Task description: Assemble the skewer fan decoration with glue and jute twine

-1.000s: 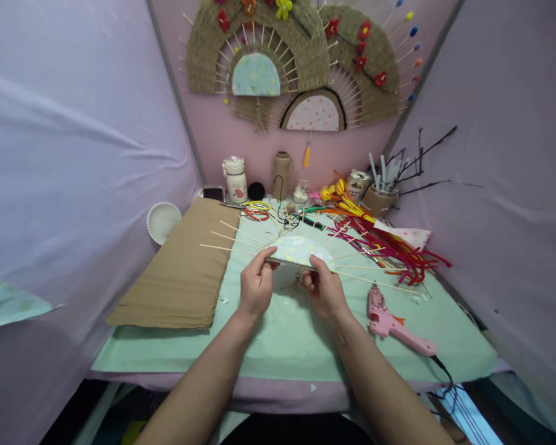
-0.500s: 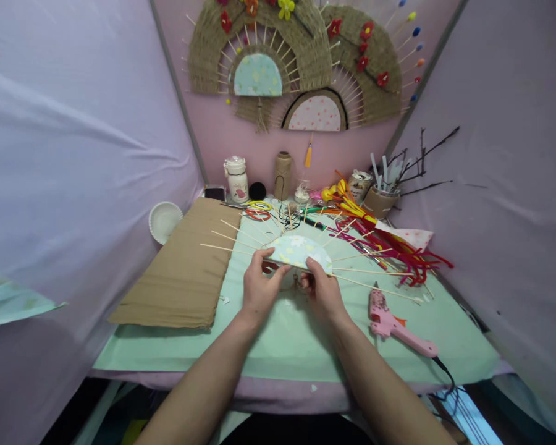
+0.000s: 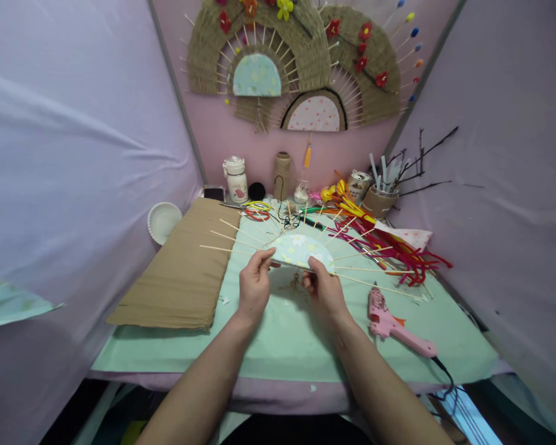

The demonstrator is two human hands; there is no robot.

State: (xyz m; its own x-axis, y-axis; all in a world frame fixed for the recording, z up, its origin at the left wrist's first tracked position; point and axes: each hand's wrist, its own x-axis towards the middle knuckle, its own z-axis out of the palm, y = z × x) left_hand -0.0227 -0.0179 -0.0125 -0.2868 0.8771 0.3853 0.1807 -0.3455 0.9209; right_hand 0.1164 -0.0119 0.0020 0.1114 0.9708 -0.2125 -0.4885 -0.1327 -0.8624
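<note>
Between my two hands is a half-round fan base point(image 3: 301, 248), covered in pale blue flowered cloth, with thin wooden sticks point(image 3: 231, 250) fanning out from its curved edge. My left hand point(image 3: 256, 281) pinches its left corner between thumb and fingers. At the right end my right hand point(image 3: 324, 287) grips it, thumb on top of the cloth and fingers curled underneath. The straight edge faces me. Below that edge, a small knot of brown twine point(image 3: 295, 281) shows between my hands; whether it joins the base I cannot tell.
A pink glue gun point(image 3: 398, 330) lies to the right, its cord over the table edge. Brown cardboard point(image 3: 180, 272) lies left. Behind are scissors point(image 3: 258, 214), red pipe cleaners point(image 3: 398, 253), a white bottle point(image 3: 236, 180) and a twine spool point(image 3: 282, 176). Finished fans point(image 3: 259, 74) hang on the back wall.
My left thumb has lifted from the straight edge and my left hand has shifted slightly left, now pinching the corner. The fan base has moved slightly right in my right hand.
</note>
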